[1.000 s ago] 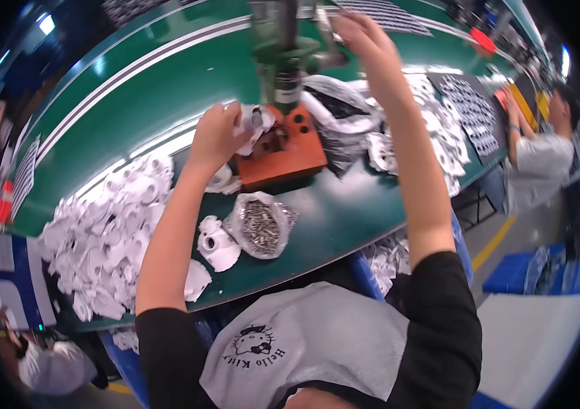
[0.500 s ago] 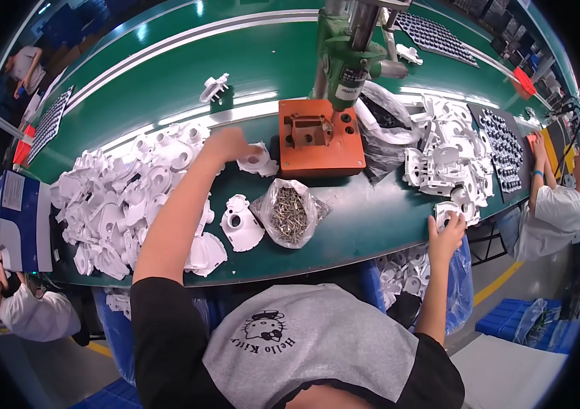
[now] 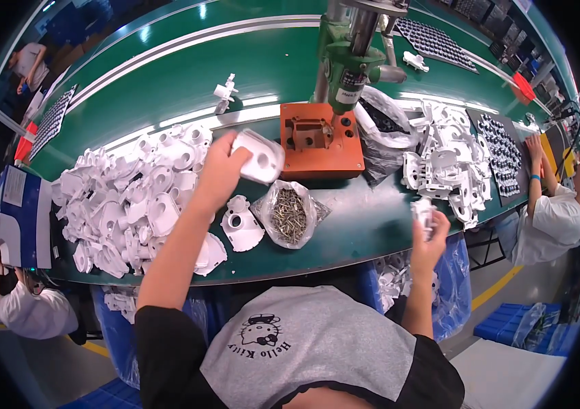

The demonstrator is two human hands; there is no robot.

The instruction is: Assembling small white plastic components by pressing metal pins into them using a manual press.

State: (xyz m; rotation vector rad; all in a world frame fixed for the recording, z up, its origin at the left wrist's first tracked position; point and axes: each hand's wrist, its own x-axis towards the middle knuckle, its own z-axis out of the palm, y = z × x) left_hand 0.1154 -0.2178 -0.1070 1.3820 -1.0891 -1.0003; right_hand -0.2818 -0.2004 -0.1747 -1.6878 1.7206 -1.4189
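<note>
Left hand (image 3: 221, 172) of mine pinched a white holed cover (image 3: 260, 157) by its edge, just left of the orange fixture block (image 3: 327, 161) and the green press (image 3: 352, 63); my right hand (image 3: 432, 237) pinched a smaller white bracket (image 3: 423, 211), blurred, near the right heap (image 3: 447, 160). Neither piece was seated in the fixture, so I judged that step not yet done. Much looked left: this heap and the left heap (image 3: 123, 204) were too tangled to count, finished pieces indistinguishable. Otherwise I counted one flanged housing (image 3: 243, 236) beside one clear bag (image 3: 312, 221) of uncountable metal pins (image 3: 288, 215), plus two white fittings, one nearer (image 3: 224, 94), one farther (image 3: 415, 61).
</note>
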